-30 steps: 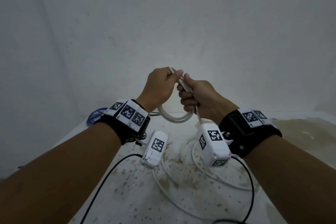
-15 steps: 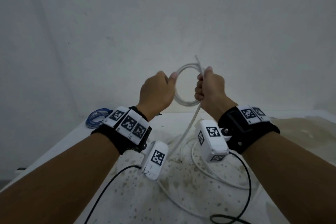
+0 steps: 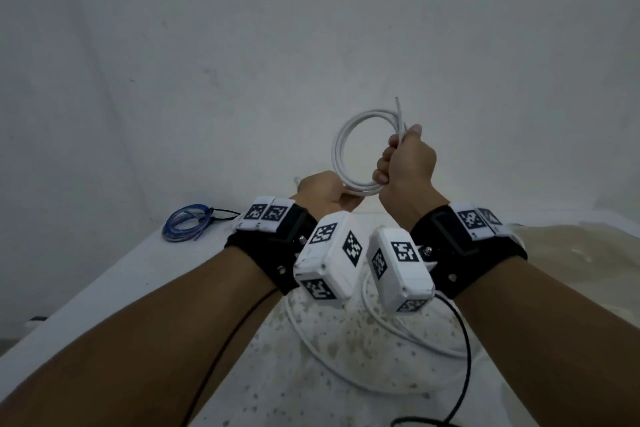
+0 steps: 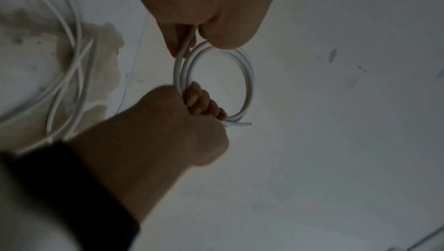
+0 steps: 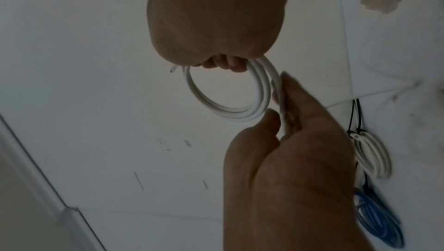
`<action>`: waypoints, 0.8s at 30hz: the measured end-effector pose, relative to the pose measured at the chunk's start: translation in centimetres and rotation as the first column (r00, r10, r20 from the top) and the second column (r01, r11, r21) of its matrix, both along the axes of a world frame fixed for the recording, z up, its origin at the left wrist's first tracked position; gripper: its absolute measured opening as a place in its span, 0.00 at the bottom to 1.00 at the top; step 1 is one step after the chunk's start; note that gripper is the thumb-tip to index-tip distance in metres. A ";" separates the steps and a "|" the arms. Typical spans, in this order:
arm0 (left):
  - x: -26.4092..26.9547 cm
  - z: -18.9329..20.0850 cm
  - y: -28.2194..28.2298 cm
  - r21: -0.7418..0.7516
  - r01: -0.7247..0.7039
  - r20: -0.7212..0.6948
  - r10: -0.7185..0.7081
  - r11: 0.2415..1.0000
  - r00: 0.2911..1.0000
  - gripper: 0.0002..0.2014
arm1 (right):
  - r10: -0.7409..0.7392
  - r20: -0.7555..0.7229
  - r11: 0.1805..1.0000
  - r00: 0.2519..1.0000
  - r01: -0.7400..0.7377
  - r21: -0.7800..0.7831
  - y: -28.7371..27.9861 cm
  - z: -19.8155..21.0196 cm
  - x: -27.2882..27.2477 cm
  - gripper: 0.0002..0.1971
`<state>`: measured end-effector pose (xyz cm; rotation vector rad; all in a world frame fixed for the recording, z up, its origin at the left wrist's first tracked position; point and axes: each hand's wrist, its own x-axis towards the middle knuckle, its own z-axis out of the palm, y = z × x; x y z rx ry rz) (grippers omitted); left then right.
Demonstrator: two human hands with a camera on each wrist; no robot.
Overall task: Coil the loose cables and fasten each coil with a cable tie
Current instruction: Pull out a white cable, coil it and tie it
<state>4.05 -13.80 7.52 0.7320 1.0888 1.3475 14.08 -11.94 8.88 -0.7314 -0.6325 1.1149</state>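
My right hand (image 3: 398, 163) is raised in front of the wall, its fingers curled round the right side of a small white cable coil (image 3: 341, 149) of a few loops. The cable's cut end (image 3: 399, 107) sticks up past the thumb. Below the coil, my left hand (image 3: 332, 198) pinches the white strand that runs into the loops. In the left wrist view the left hand's fingers (image 4: 182, 46) hold that strand at the coil (image 4: 250, 84). The rest of the white cable (image 3: 384, 322) lies loose on the table. No cable tie is visible in either hand.
A blue coil (image 3: 187, 222) lies at the table's far left by the wall, and the right wrist view shows a bundled white coil (image 5: 372, 156) beside it. A black cord (image 3: 464, 350) trails from the wrist cameras over the stained table (image 3: 311, 374). The wall stands close behind.
My right hand has lifted the coil higher and to the right. My left hand has dropped from the coil's left side to beneath it, with the strand in its fingers.
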 end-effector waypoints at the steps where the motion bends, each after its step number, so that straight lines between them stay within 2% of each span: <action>1: -0.2 -0.1 0.2 0.037 -0.052 -0.045 0.054 0.998 0.998 0.10 | 0.003 0.040 1.000 0.999 -0.002 -0.009 0.0 -0.2 0.0 0.23; 3: -0.9 -0.3 0.4 0.129 -0.132 -0.113 0.147 0.983 0.983 0.08 | 0.010 0.077 1.000 0.997 -0.008 -0.023 -0.1 -0.4 0.2 0.23; 5: -1.4 -0.3 0.4 0.239 -0.130 -0.256 0.191 0.962 0.948 0.11 | 0.025 0.090 0.999 0.996 -0.022 -0.034 -0.2 -0.4 0.5 0.23; 6: -1.7 -0.3 0.4 0.295 -0.091 -0.372 0.202 0.951 0.906 0.12 | 0.035 0.102 0.999 0.994 -0.031 -0.040 -0.2 -0.4 0.6 0.23; 8: -2.5 -0.2 0.3 0.378 -0.014 -0.576 0.247 0.926 0.780 0.14 | 0.066 0.121 0.997 0.990 -0.061 -0.046 -0.3 -0.5 0.6 0.23; 11: -3.5 0.0 0.6 0.471 0.046 -0.686 0.333 0.881 0.647 0.12 | 0.102 0.112 0.994 0.988 -0.096 -0.058 -0.2 -0.9 0.4 0.23; 13: -3.7 -0.1 0.7 0.477 0.065 -0.724 0.350 0.876 0.594 0.12 | 0.106 0.087 0.992 0.991 -0.100 -0.077 -0.1 -1.2 0.2 0.24; 14: -3.7 -0.1 0.7 0.467 0.060 -0.717 0.338 0.882 0.609 0.12 | 0.102 0.083 0.992 0.991 -0.095 -0.086 -0.1 -1.4 0.0 0.24; 15: -3.7 -0.2 0.7 0.446 0.054 -0.676 0.297 0.893 0.674 0.12 | 0.092 0.088 0.992 0.992 -0.084 -0.091 -0.1 -1.5 -0.2 0.24; 17: -3.4 -0.2 0.3 0.386 0.049 -0.507 0.167 0.921 0.845 0.13 | 0.052 0.124 0.994 0.991 -0.040 -0.098 -0.1 -1.5 -0.6 0.24; 18: -3.3 -0.1 0.2 0.379 0.048 -0.446 0.137 0.924 0.885 0.13 | 0.030 0.142 0.995 0.989 -0.016 -0.100 0.0 -1.5 -0.7 0.24; 19: -3.3 -0.1 0.2 0.393 0.053 -0.436 0.135 0.918 0.890 0.13 | 0.017 0.155 0.995 0.988 -0.001 -0.102 0.0 -1.5 -0.9 0.24; 24: -3.9 -0.6 0.8 0.573 0.075 -0.539 0.307 0.816 0.784 0.09 | 0.071 0.116 0.994 0.991 -0.060 -0.097 0.0 -1.2 -1.1 0.23</action>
